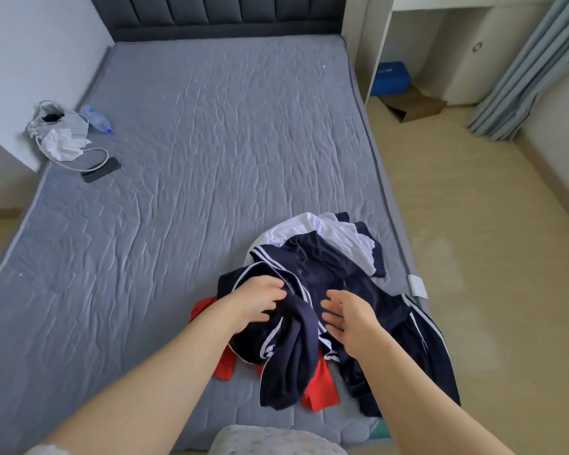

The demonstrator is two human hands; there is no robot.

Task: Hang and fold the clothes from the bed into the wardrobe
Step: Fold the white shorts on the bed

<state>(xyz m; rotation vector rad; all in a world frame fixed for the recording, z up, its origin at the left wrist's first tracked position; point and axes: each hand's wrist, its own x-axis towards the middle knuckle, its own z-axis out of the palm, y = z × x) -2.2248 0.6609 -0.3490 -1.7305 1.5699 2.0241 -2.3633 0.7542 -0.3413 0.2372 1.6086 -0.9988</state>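
At the near right corner of the bed (178, 159), our left hand (260, 303) grips the navy garment (329, 267), which runs away from us; our right hand (345, 318) hovers open just beside it.

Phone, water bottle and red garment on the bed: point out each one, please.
phone (101, 170), head view, middle of its dark screen.
water bottle (96, 120), head view, middle of its clear body.
red garment (322, 394), head view, its lower exposed corner.
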